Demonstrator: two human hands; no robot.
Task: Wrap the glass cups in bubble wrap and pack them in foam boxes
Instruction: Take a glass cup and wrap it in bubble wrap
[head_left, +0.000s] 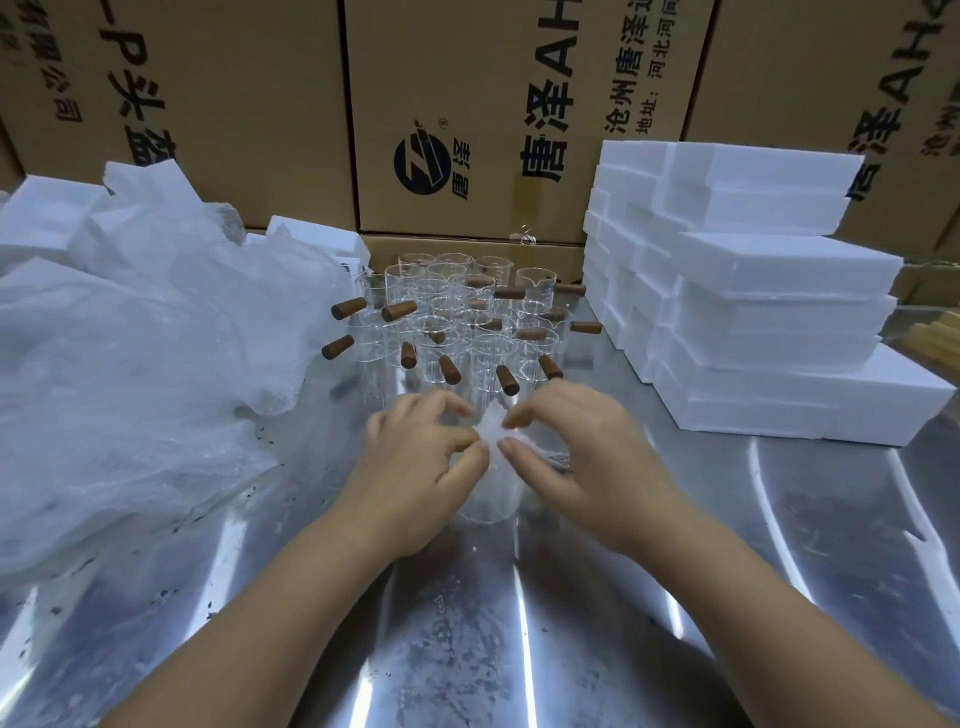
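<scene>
A glass cup wrapped in bubble wrap (488, 493) stands upright on the steel table between my hands. My left hand (415, 462) and my right hand (571, 457) both pinch the gathered wrap at the cup's top, fingers curled round it. Behind them stand several bare glass cups (457, 317) with brown wooden handles sticking out sideways. White foam boxes (769, 317) are stacked at the right. A heap of loose bubble wrap (140, 353) lies at the left.
Large cardboard cartons (467, 114) wall off the back of the table. More foam pieces (47, 218) lie behind the bubble wrap heap at the far left. The reflective steel table (493, 649) stretches toward me in the foreground.
</scene>
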